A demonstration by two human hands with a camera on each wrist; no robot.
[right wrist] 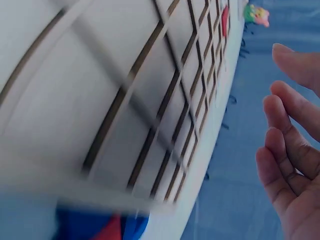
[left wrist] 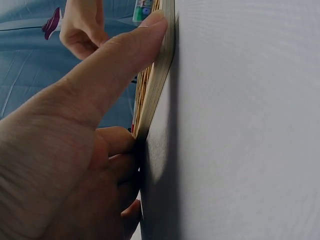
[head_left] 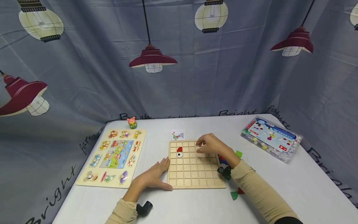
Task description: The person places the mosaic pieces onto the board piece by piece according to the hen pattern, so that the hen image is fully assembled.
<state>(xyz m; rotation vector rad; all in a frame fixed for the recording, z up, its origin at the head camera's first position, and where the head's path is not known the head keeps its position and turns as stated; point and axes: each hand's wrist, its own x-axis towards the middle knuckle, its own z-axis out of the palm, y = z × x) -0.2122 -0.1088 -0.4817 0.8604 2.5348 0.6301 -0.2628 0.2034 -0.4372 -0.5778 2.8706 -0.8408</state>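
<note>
A wooden grid board (head_left: 195, 183) lies on the white table, divided into small square cells. Near its upper left, a red quarter-round piece (head_left: 179, 149) sits just above a white piece with a black dot (head_left: 179, 154). My left hand (head_left: 153, 175) rests against the board's left edge, its thumb on the front left corner, as the left wrist view also shows. Over the board's far right part hovers my right hand (head_left: 209, 144). In the right wrist view its bent fingers (right wrist: 280, 172) and thumb stand apart with nothing visible between them.
A small pattern card (head_left: 177, 134) lies behind the board. Green pieces (head_left: 234, 195), a red piece (head_left: 240, 190) and blue pieces (head_left: 222, 160) lie to its right. A picture puzzle (head_left: 84, 181) and a pig figurine (head_left: 132, 122) stand left; a clear plastic box (head_left: 271, 137) is far right.
</note>
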